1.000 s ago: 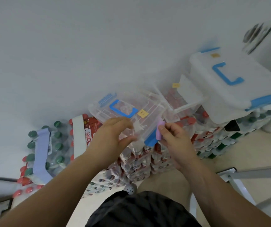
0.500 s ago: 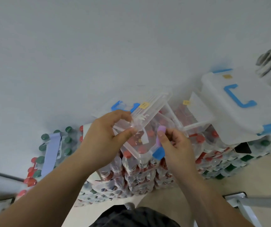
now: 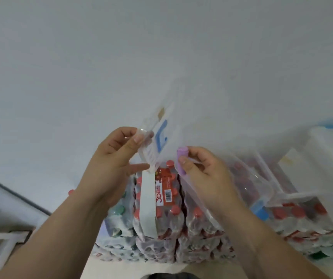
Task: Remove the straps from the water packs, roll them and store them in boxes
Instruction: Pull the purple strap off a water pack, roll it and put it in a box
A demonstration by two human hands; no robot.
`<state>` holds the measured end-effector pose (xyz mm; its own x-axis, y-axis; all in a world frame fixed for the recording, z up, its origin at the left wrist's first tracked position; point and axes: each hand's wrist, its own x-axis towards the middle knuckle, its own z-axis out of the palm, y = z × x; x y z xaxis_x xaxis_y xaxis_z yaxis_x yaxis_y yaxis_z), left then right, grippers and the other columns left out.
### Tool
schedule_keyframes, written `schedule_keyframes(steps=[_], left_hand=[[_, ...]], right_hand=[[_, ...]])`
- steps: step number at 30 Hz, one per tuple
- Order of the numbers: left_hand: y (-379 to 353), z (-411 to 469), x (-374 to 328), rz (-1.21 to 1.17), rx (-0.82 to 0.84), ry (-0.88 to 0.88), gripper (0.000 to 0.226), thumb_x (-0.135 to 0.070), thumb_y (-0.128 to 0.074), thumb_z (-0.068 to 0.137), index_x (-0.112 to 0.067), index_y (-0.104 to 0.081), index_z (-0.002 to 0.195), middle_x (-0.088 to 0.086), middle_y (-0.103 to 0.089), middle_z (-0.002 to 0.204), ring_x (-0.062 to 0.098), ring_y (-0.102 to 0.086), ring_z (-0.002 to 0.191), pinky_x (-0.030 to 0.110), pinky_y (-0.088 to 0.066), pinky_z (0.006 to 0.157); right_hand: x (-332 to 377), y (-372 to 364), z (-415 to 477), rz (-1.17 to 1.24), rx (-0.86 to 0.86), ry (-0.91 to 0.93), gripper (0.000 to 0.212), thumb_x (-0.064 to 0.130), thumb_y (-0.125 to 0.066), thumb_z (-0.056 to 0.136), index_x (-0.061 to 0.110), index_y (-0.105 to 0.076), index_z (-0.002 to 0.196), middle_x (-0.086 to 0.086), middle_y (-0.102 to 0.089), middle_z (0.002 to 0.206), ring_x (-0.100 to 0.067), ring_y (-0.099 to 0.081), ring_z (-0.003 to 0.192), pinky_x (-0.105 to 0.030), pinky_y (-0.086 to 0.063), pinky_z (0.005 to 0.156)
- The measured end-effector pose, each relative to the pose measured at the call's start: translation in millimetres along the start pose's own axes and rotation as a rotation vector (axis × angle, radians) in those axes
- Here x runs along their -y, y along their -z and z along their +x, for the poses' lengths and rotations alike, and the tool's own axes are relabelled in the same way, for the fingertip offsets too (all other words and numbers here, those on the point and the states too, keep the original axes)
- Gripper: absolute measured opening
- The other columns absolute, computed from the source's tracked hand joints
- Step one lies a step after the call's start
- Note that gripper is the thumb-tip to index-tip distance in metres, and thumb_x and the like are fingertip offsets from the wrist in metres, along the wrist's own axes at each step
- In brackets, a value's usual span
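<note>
My left hand (image 3: 113,162) grips the clear lid (image 3: 161,135) of a small box by its edge; the lid has a blue handle and stands lifted and tilted. My right hand (image 3: 201,174) pinches a rolled purple strap (image 3: 181,160) at the rim of the clear box (image 3: 248,178), which is blurred. Below the hands lie shrink-wrapped water packs (image 3: 161,222) with red caps. One pack carries a white strap (image 3: 147,202) across its top.
A larger white box (image 3: 326,150) with blue latches sits on packs at the right. Green-capped bottles (image 3: 119,210) show under my left wrist. A white wall fills the upper view. A pale metal frame (image 3: 2,246) stands at the lower left on the beige floor.
The left hand has swung the lid up and open. The view has shifted, so the packs and boxes sit lower. The right hand still pinches the purple roll.
</note>
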<state>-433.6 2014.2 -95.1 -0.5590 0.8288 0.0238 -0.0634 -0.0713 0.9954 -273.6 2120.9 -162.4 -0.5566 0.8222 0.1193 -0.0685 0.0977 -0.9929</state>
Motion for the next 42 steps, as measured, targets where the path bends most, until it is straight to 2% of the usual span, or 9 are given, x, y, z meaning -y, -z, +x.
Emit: schedule_keyframes(steps=[5, 10, 16, 22, 25, 28, 31, 37, 42], left_hand=[[84.3, 10.4, 21.3, -0.253, -0.101, 0.082, 0.017, -0.029, -0.061, 0.09, -0.016, -0.06, 0.101, 0.019, -0.066, 0.128, 0.029, -0.062, 0.123, 0.074, -0.045, 0.092], [166.9, 23.5, 67.6, -0.514, -0.15, 0.252, 0.013, -0.032, -0.057, 0.093, -0.02, -0.061, 0.093, 0.015, -0.065, 0.131, 0.03, -0.061, 0.124, 0.075, -0.044, 0.092], [239.0, 27.5, 130.9, -0.628, -0.228, 0.458, 0.019, -0.036, -0.051, 0.098, -0.021, -0.061, 0.09, 0.011, -0.067, 0.129, 0.026, -0.062, 0.122, 0.063, -0.053, 0.089], [282.3, 18.5, 163.1, -0.148, -0.444, 0.462, 0.02, -0.021, -0.052, 0.102, -0.021, -0.061, 0.119, 0.01, -0.074, 0.106, 0.024, -0.069, 0.089, 0.041, -0.055, 0.082], [302.1, 15.1, 172.4, 0.088, -0.441, 0.424, 0.02, -0.021, -0.055, 0.099, -0.035, -0.068, 0.105, 0.008, -0.076, 0.094, 0.024, -0.071, 0.081, 0.04, -0.057, 0.076], [317.4, 15.8, 178.6, 0.235, -0.346, 0.494, 0.016, -0.031, -0.059, 0.095, -0.038, -0.069, 0.106, 0.004, -0.076, 0.09, 0.032, -0.072, 0.089, 0.051, -0.058, 0.077], [322.2, 18.5, 184.3, 0.323, -0.315, 0.496, 0.014, -0.029, -0.058, 0.095, -0.041, -0.067, 0.094, -0.002, -0.074, 0.091, 0.028, -0.07, 0.092, 0.042, -0.053, 0.074], [313.8, 38.1, 176.0, 0.662, -0.354, 0.256, 0.033, -0.033, -0.062, 0.091, -0.025, -0.061, 0.123, -0.004, -0.059, 0.12, 0.016, -0.06, 0.105, 0.033, -0.05, 0.088], [264.2, 61.6, 151.0, 0.649, -0.19, 0.083, 0.025, -0.029, -0.064, 0.093, -0.029, -0.061, 0.118, -0.011, -0.053, 0.118, 0.011, -0.057, 0.102, 0.019, -0.045, 0.077]], right_hand=[[-15.4, -79.8, 23.9, -0.12, 0.132, -0.007, 0.014, 0.039, -0.066, 0.096, 0.033, -0.072, 0.107, 0.011, -0.074, 0.096, -0.008, -0.07, 0.093, -0.034, -0.058, 0.09], [-52.1, -152.1, 41.0, -0.33, 0.266, -0.071, 0.014, 0.048, -0.062, 0.097, 0.038, -0.068, 0.089, 0.018, -0.066, 0.122, 0.005, -0.057, 0.119, -0.019, -0.042, 0.095], [-107.9, -212.9, 43.3, -0.497, 0.355, -0.233, 0.034, 0.06, -0.055, 0.097, 0.032, -0.062, 0.078, 0.01, -0.07, 0.1, -0.01, -0.065, 0.107, -0.042, -0.051, 0.099], [-140.3, -240.2, 43.4, -0.553, 0.333, -0.35, 0.032, 0.046, -0.059, 0.099, 0.019, -0.065, 0.083, -0.003, -0.07, 0.111, -0.015, -0.061, 0.094, -0.036, -0.05, 0.094], [-150.8, -245.3, 43.6, -0.582, 0.336, -0.345, 0.036, 0.05, -0.06, 0.097, 0.025, -0.059, 0.071, 0.003, -0.068, 0.102, -0.02, -0.065, 0.099, -0.044, -0.052, 0.095], [-159.3, -248.5, 46.2, -0.605, 0.345, -0.336, 0.033, 0.052, -0.06, 0.096, 0.031, -0.06, 0.07, 0.003, -0.067, 0.121, -0.019, -0.063, 0.114, -0.045, -0.049, 0.101], [-157.5, -251.6, 49.1, -0.601, 0.354, -0.377, 0.03, 0.048, -0.062, 0.096, 0.029, -0.061, 0.073, 0.004, -0.063, 0.135, -0.02, -0.059, 0.121, -0.045, -0.048, 0.103], [-136.3, -244.0, 50.9, -0.559, 0.251, -0.387, 0.025, 0.045, -0.059, 0.099, 0.024, -0.07, 0.106, 0.008, -0.07, 0.109, -0.011, -0.064, 0.101, -0.035, -0.052, 0.09], [-99.8, -209.5, 51.4, -0.55, 0.046, -0.335, 0.023, 0.039, -0.062, 0.099, 0.021, -0.07, 0.088, 0.004, -0.072, 0.083, -0.001, -0.062, 0.071, -0.022, -0.05, 0.071]])
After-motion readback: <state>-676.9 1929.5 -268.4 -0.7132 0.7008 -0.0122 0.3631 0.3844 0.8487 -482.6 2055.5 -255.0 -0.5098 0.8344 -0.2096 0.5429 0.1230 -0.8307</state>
